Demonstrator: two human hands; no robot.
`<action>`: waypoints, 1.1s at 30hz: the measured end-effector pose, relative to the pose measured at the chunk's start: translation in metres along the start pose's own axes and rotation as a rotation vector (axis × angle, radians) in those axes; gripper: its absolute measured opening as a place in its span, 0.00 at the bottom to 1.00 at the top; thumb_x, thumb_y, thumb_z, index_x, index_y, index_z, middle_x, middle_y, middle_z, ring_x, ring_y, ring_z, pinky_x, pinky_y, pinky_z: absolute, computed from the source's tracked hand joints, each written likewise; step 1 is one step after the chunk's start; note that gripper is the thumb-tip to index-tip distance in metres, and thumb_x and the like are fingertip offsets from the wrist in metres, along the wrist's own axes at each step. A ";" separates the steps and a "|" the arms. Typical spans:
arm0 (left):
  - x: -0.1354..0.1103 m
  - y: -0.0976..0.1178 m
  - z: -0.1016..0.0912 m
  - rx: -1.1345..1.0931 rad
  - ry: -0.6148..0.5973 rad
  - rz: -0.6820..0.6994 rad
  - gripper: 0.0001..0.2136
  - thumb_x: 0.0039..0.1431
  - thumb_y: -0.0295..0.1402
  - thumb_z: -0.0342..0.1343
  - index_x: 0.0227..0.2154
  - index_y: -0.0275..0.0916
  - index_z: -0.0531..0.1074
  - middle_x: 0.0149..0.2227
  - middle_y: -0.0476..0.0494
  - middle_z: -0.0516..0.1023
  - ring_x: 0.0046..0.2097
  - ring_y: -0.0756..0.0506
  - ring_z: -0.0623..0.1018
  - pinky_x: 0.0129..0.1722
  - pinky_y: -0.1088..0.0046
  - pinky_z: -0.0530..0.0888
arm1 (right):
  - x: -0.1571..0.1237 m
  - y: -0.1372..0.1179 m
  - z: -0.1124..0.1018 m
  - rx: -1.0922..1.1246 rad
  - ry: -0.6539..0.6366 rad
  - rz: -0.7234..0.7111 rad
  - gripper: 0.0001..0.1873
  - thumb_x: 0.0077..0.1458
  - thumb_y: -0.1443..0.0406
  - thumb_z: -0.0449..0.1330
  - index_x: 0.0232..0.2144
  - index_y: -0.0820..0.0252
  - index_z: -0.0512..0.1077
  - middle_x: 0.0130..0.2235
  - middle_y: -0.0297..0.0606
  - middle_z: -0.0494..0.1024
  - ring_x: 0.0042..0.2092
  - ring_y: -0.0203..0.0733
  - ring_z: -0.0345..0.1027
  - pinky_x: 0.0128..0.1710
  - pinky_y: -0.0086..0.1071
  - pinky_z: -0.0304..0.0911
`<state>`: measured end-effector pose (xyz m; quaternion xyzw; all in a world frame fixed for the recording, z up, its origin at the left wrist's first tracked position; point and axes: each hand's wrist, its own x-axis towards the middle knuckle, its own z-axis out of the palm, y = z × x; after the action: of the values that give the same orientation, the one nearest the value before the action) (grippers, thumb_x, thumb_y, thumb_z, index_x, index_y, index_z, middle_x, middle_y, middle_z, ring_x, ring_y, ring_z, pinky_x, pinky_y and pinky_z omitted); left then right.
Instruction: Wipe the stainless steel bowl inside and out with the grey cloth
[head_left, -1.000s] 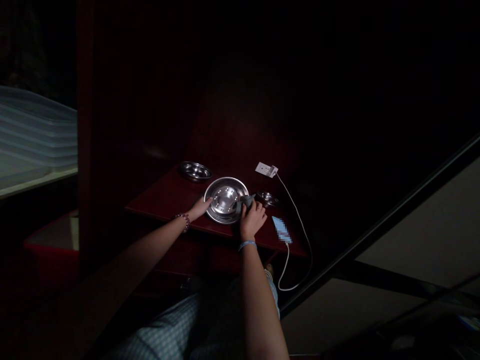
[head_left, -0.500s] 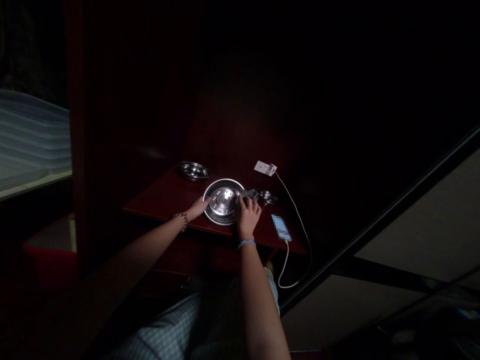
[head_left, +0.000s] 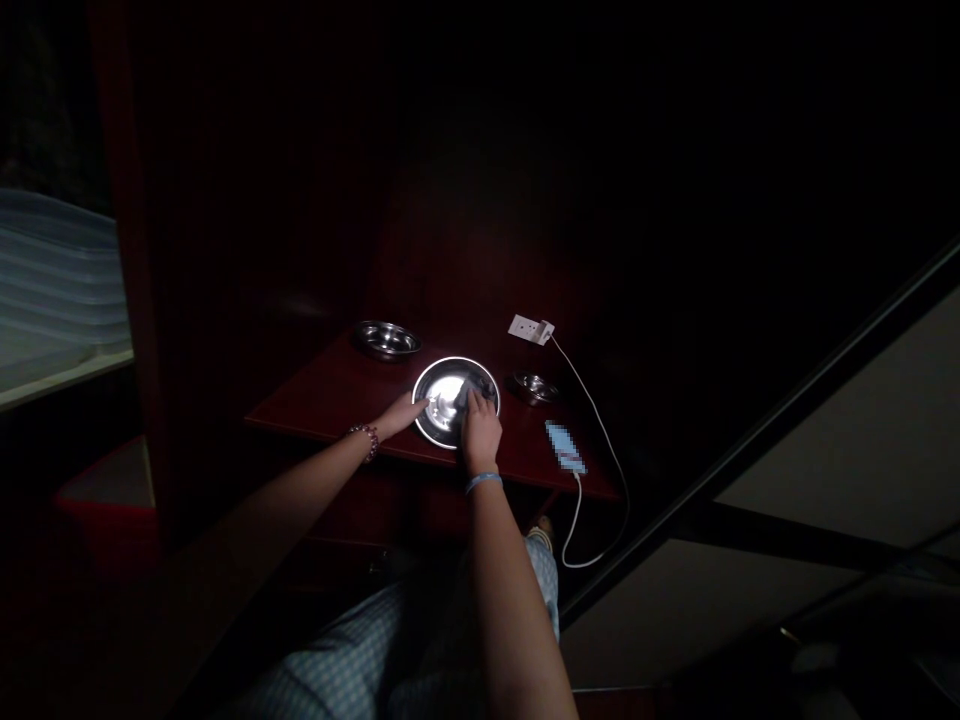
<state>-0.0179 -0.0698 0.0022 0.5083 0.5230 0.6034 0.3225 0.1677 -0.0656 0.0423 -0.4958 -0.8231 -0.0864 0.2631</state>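
Observation:
A shiny round metal basin point(head_left: 450, 385) rests at the front of the dark red table point(head_left: 300, 400). My left hand point(head_left: 399, 414) grips its left rim, thumb over the inside edge and the other fingers hidden beneath. Inside the basin, my right hand point(head_left: 482, 430) presses a dark grey cloth point(head_left: 466, 392) against the inner surface, its fingers closed over the cloth. To the back left sits another metal bowl point(head_left: 388, 341), and a small metal bowl point(head_left: 533, 387) stands to the right of the basin.
A phone point(head_left: 565, 447) lies near the table's right edge. Its white cable point(head_left: 600, 418) loops past that edge up to a charger in the wall socket point(head_left: 530, 329). Stacked clear plastic containers point(head_left: 60, 270) stand on a shelf at the far left, above a red bin point(head_left: 105, 520).
My right hand has moved the cloth from the basin's right rim leftward into its inside. The small bowl now shows more fully. My left hand keeps its hold on the rim.

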 end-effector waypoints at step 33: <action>-0.001 -0.002 -0.002 0.010 0.004 -0.011 0.23 0.61 0.55 0.57 0.36 0.37 0.80 0.38 0.34 0.86 0.52 0.33 0.82 0.58 0.59 0.75 | -0.010 -0.038 -0.024 0.221 -0.265 0.027 0.15 0.69 0.61 0.58 0.50 0.59 0.81 0.49 0.47 0.86 0.49 0.49 0.80 0.51 0.38 0.71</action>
<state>-0.0202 -0.0713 -0.0001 0.5059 0.5294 0.5999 0.3224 0.1471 -0.1013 0.0619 -0.4816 -0.8484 0.0744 0.2066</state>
